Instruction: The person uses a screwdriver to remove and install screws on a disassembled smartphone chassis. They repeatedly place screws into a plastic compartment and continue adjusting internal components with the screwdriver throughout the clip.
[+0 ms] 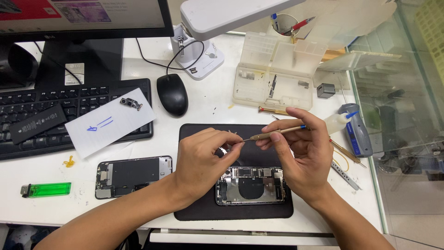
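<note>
1. Head view: right hand [296, 153] pinches a thin screwdriver [273, 133] between thumb and fingers, its tip pointing left to the left hand's fingertips.
2. Left hand [203, 159] has its fingertips pressed together on a tiny part at the screwdriver tip; part too small to tell.
3. Both hands hover over one opened phone [249, 185], which lies on a black mat [194, 213] on the white table [208, 102]. The hands cover the phone's top edge.
4. One detached phone screen [133, 176] lies just left of the mat, face down.
5. One green lighter [46, 189] near the table's left edge.
6. One keyboard [78, 99] carries one paper slip [108, 121] and one black phone battery [37, 122]; a small camera module [131, 103] sits on the slip.
7. One mouse [172, 94], one monitor [83, 18], one lamp [217, 16].
8. One clear parts box [273, 88] behind the mat.
9. One blue-grey driver [358, 132] and one small squeeze bottle [336, 121] to the right; one more red-handled screwdriver [273, 110] lies behind the right hand.
</note>
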